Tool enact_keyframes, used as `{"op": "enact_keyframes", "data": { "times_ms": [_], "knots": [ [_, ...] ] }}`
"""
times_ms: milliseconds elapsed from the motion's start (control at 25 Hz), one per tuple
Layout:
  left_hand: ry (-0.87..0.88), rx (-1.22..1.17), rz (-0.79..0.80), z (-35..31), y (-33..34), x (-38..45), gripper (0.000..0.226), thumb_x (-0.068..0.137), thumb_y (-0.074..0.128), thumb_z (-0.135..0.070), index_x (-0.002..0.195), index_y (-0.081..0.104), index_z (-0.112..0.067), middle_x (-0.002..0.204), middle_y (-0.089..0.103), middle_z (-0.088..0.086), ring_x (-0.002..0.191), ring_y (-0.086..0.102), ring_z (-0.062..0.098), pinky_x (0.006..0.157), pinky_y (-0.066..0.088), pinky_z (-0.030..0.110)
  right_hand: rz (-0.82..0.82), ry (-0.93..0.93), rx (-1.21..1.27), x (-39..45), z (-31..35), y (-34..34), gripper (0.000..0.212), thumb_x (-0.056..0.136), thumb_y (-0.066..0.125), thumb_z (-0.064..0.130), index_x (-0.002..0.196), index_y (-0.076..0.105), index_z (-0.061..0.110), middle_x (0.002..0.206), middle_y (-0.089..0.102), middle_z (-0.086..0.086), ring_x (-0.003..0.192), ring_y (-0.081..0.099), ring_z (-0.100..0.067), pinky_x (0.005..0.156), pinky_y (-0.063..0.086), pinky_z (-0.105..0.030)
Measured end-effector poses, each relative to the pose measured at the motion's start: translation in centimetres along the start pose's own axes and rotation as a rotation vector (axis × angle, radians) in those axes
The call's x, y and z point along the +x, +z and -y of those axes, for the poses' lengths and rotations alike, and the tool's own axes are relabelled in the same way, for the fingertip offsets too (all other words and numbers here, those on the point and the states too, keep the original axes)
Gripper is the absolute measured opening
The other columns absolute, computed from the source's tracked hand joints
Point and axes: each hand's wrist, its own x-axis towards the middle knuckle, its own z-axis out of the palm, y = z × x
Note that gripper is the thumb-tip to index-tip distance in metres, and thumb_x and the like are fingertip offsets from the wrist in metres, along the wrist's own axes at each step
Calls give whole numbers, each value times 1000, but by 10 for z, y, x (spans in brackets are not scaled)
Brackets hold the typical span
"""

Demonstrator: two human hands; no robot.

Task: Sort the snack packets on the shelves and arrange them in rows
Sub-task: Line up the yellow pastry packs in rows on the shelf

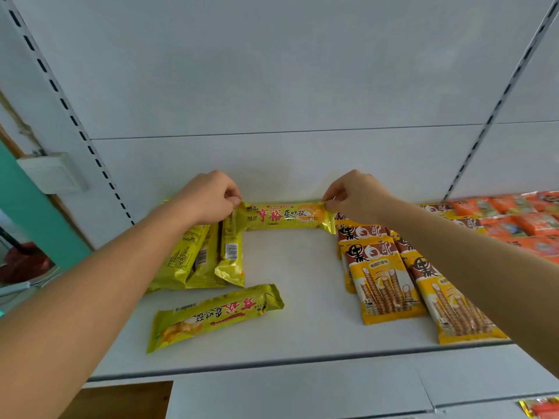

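Partly sorted. Left hand (208, 198) & right hand (355, 193) pinching ends of yellow packet (284, 216), frame centre, at shelf (302, 267) back. Yellow stack (205, 258) left, wafer-roll rows (384, 279) right done; stray packet (214, 316) lower centre left to place.

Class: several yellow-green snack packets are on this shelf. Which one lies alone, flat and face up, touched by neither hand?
The loose packet nearest the shelf's front edge. It lies apart at a slant, unlike the bunched packets behind it and the held packet.
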Motion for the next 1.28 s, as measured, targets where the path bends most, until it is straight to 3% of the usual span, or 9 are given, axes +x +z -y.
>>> {"op": "enact_keyframes", "data": {
  "times_ms": [320, 600, 720, 800, 920, 1040, 1160, 1280],
  "knots": [
    [38, 110, 32, -4, 19, 3, 16, 94, 66, -26, 102, 79, -24, 105, 74, -1, 87, 56, 15, 80, 47, 29, 55, -28, -4, 7, -14, 13, 15, 91, 70, 20, 101, 80, 21, 80, 67, 12, 72, 58, -4, 58, 38, -12],
    [16, 257, -18, 1, 43, 13, 16, 93, 68, -41, 101, 77, -31, 106, 72, -4, 104, 63, 23, 78, 46, 33, 67, 33, 4, 11, -27, 26, 16, 90, 66, 15, 96, 77, 24, 83, 67, 6, 69, 59, -8, 53, 38, -12],
    [44, 235, -110, 2, 35, 5, 16, 91, 69, -41, 103, 73, -30, 103, 68, -3, 105, 62, 25, 85, 49, 41, -54, 3, -48, 3, -22, 25, 20, 91, 64, 16, 109, 69, 22, 101, 63, 1, 88, 59, -16, 69, 44, -21],
    [138, 151, -229, 4, 21, -17, 15, 90, 70, -37, 103, 71, -29, 94, 64, -4, 98, 61, 23, 84, 49, 42, -137, -160, -109, -16, -6, 24, 21, 93, 65, 21, 114, 67, 23, 106, 61, 1, 95, 57, -15, 81, 47, -28],
    [313, -18, -141, 5, -2, -72, 8, 87, 74, -32, 94, 72, -28, 80, 62, -14, 79, 59, 5, 74, 49, 32, 9, -387, 11, -55, 32, 33, 16, 94, 65, 30, 109, 71, 25, 100, 67, 8, 90, 59, -6, 75, 42, -12],
    [373, -10, -37, 15, -7, -125, 11, 87, 74, -38, 97, 71, -34, 74, 59, -23, 76, 56, -4, 62, 36, 12, 235, -436, 119, -83, 58, 52, 28, 92, 68, 44, 117, 68, 31, 107, 66, 15, 94, 60, -2, 70, 42, -9],
    [418, -20, -2, 35, 2, -171, 32, 88, 61, -60, 113, 65, -41, 91, 58, -28, 85, 55, -9, 66, 39, 9, 326, -531, 51, -94, 59, 72, 50, 82, 80, 42, 127, 60, 35, 120, 59, 17, 105, 54, 0, 83, 40, -8],
    [415, 77, -8, 66, 25, -206, 48, 88, 56, -66, 128, 59, -39, 121, 53, -25, 106, 53, -6, 85, 47, 14, 227, -500, 105, -99, 54, 86, 39, 86, 79, 27, 122, 66, 32, 112, 67, 18, 99, 57, -1, 78, 44, -10]
  ]
}}
